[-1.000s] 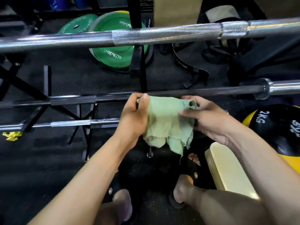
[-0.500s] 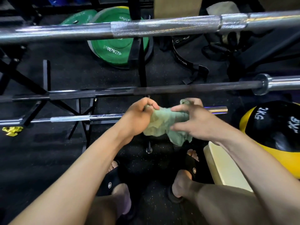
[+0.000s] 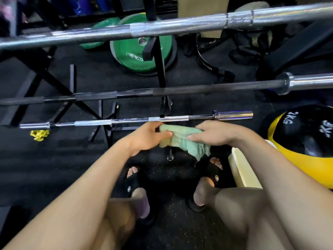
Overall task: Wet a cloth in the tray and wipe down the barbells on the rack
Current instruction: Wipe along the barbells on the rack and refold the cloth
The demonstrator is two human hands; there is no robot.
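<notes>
A pale green cloth is bunched between my two hands, a frayed corner hanging down on the right. My left hand grips its left end and my right hand pinches its right end. Both hands sit just below the lowest, short barbell on the black rack. Above it lies a dark barbell with a chrome sleeve at the right. A thick chrome barbell crosses the top of the view. The cream tray shows partly by my right knee.
A yellow and black medicine ball lies at the right. Green weight plates lean behind the rack. A yellow scrap lies on the black floor at the left. My feet in black sandals stand below the hands.
The cloth, held spread out up near the dark barbell a second ago, has been lowered and gathered into a bunch, now stretched sideways between my hands below the short barbell.
</notes>
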